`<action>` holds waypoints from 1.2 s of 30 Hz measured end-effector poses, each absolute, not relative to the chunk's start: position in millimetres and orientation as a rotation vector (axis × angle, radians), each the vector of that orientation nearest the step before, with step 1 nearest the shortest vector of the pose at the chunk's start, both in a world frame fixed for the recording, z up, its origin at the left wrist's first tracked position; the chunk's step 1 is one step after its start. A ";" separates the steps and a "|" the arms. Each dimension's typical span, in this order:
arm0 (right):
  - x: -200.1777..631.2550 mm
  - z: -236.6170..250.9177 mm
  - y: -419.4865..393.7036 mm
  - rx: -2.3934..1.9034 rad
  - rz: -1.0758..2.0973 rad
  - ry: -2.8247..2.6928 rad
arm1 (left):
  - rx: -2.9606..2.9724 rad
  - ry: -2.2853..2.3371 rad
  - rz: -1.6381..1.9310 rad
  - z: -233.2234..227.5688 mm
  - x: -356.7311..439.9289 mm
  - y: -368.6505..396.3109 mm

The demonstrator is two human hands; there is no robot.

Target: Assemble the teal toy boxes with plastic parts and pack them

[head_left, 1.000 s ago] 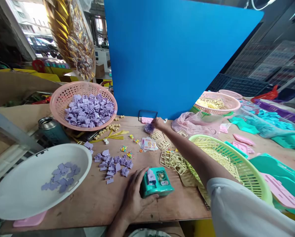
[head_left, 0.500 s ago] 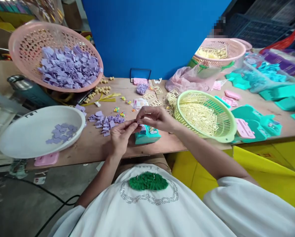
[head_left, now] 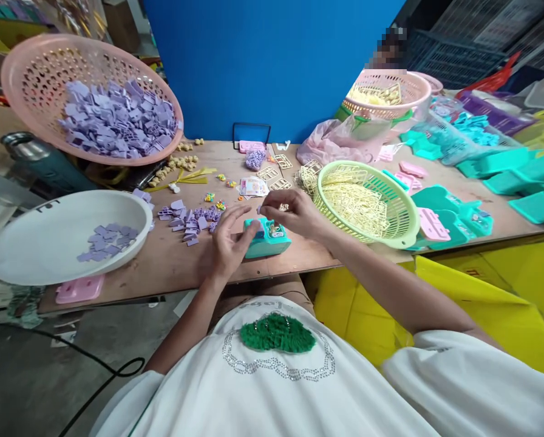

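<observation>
My left hand [head_left: 230, 241] is at the left side of a small turquoise plastic box [head_left: 268, 247], thumb and fingers apart, with nothing seen between them. Over the box's far edge, my right hand [head_left: 294, 212] has thumb and fingertips pinched together on a small purple piece [head_left: 259, 209], mostly hidden by the fingers. Small fittings show in the top of the box. Just left of my left hand lies a loose heap of purple plastic pieces [head_left: 191, 221]. A printed card [head_left: 254, 187] lies beyond the hands.
A white bowl [head_left: 39, 267] and a tilted pink basket [head_left: 26, 79] hold purple pieces at left. A green basket [head_left: 408, 227] of cream frames stands right. Turquoise parts [head_left: 449, 209] lie farther right. A blue panel [head_left: 272, 67] stands behind.
My hands have parted: the left has opened away from the pinch, while the right stays pinched above the box. The view has shifted slightly.
</observation>
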State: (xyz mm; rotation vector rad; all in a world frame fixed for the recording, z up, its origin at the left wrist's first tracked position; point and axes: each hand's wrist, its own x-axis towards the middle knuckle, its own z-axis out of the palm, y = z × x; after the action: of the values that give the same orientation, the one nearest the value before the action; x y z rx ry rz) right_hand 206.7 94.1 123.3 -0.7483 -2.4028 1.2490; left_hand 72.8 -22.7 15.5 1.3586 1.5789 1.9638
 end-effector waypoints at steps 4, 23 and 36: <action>197.6 123.1 109.4 -1.117 1.680 -2.533 | 1.605 1.645 1.746 -19.6 72.5 -28.4; 168.1 120.6 116.7 -1.515 1.779 -2.538 | 1.621 1.648 1.872 -37.8 82.3 -23.3; 146.1 123.6 101.1 -1.749 1.406 -2.738 | 1.266 1.613 1.879 -50.5 88.6 -17.9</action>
State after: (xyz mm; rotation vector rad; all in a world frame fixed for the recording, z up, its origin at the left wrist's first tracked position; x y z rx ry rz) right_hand 146.1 101.1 123.6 -1.7487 -2.7376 1.4063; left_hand 88.6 -17.9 -50.5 1.2659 1.6132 1.8791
